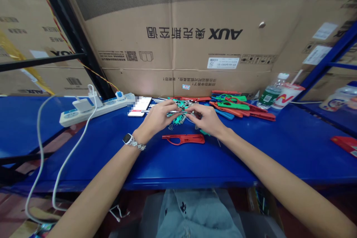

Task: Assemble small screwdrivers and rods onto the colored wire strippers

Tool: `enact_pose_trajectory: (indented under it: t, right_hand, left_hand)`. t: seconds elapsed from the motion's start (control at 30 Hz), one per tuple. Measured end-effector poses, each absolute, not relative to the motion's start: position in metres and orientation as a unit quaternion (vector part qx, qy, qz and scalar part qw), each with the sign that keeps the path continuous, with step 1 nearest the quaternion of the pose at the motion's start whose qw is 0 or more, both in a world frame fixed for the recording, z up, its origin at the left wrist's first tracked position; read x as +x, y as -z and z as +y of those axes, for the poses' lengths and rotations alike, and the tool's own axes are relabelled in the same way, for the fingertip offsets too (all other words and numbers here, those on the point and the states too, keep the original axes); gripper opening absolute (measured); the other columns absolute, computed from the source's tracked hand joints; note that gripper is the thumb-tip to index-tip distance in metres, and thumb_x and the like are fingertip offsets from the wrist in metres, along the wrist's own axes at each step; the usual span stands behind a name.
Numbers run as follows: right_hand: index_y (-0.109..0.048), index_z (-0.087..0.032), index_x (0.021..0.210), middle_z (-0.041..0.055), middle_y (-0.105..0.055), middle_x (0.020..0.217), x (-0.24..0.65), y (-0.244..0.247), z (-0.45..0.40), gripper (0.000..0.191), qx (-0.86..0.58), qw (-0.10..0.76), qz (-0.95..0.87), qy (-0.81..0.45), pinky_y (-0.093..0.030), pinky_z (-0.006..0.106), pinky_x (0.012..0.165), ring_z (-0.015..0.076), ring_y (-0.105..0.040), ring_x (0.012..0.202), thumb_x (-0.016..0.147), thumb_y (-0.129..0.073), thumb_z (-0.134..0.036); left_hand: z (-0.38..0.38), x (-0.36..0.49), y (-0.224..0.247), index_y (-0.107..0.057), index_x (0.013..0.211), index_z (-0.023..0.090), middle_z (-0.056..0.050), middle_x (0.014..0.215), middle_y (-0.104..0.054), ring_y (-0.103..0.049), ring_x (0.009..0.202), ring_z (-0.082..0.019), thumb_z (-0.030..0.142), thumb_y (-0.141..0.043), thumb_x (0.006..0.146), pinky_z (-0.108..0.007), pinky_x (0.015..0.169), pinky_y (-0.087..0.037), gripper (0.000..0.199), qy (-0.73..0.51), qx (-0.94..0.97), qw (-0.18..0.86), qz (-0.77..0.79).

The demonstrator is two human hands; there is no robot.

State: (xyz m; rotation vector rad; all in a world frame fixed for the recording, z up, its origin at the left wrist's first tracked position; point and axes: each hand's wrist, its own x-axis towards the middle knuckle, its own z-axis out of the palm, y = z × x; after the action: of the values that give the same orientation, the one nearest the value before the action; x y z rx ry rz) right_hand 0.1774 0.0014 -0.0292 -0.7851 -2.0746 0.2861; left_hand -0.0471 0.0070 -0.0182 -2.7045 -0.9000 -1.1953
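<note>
My left hand (163, 114), with a watch on its wrist, pinches a thin metal rod (176, 111) between thumb and fingers. Opposite it, my right hand (208, 119) is closed around a small dark piece (198, 115), mostly hidden by the fingers. The fingertips of both hands nearly meet at the rod's end. Just in front of them, a red plastic lighter shell half (192, 139) lies flat on the blue table (156, 167). Behind and under the hands is a pile of small green and metal parts (178, 119), partly covered.
Red, green, orange and blue plastic shells (237, 106) are heaped to the right. Beyond them stand a bottle (269, 95) and a cup with a straw (287, 96). A white power strip (83, 115) with cables lies left, near a phone (143, 103). Cardboard boxes (178, 55) rise behind.
</note>
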Motion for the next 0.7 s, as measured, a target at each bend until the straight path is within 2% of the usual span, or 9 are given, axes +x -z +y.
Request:
enact_pose_trajectory:
  t: [0.1,0.27,0.47,0.7]
  right_hand:
    - [-0.077,-0.021,0.092,0.0044,-0.073,0.084,0.181,0.029,0.005,0.016,-0.302,0.437,-0.844,-0.08,-0.051,0.032,0.069,0.017,-0.063,0.071,0.095,-0.063,-0.029]
    - [-0.078,-0.02,0.097,0.0066,-0.074,0.088,0.185,0.026,0.01,0.019,-0.245,0.435,-0.865,-0.055,-0.053,0.032,0.07,0.0176,-0.067,0.076,0.098,-0.06,-0.028]
    - [-0.077,-0.021,0.11,0.0083,-0.072,0.095,0.189,0.026,0.009,0.022,-0.228,0.423,-0.877,-0.002,-0.054,0.034,0.073,0.0185,-0.067,0.082,0.1,-0.057,-0.022]
    - [-0.075,-0.022,0.11,0.0076,-0.071,0.095,0.19,0.029,0.012,0.021,-0.211,0.424,-0.88,0.02,-0.054,0.035,0.074,0.0187,-0.066,0.084,0.099,-0.057,-0.019]
  left_hand:
    - [0.007,-0.048,0.02,-0.07,0.094,0.018,-0.007,0.096,-0.068,-0.064,0.083,-0.018,0.032,-0.061,0.099,-0.03,0.071,-0.051,0.018,0.374,-0.88,0.044,-0.29]
    - [0.008,-0.048,0.022,-0.071,0.098,0.018,-0.008,0.099,-0.069,-0.066,0.088,-0.019,0.031,-0.062,0.099,-0.03,0.075,-0.052,0.015,0.368,-0.883,0.051,-0.286]
    - [0.008,-0.047,0.02,-0.069,0.092,0.017,-0.007,0.094,-0.068,-0.064,0.081,-0.018,0.03,-0.064,0.097,-0.029,0.069,-0.05,0.015,0.396,-0.876,0.034,-0.274]
    - [0.007,-0.046,0.02,-0.067,0.09,0.017,-0.005,0.092,-0.067,-0.062,0.08,-0.017,0.028,-0.066,0.096,-0.029,0.07,-0.049,0.013,0.403,-0.873,0.006,-0.274]
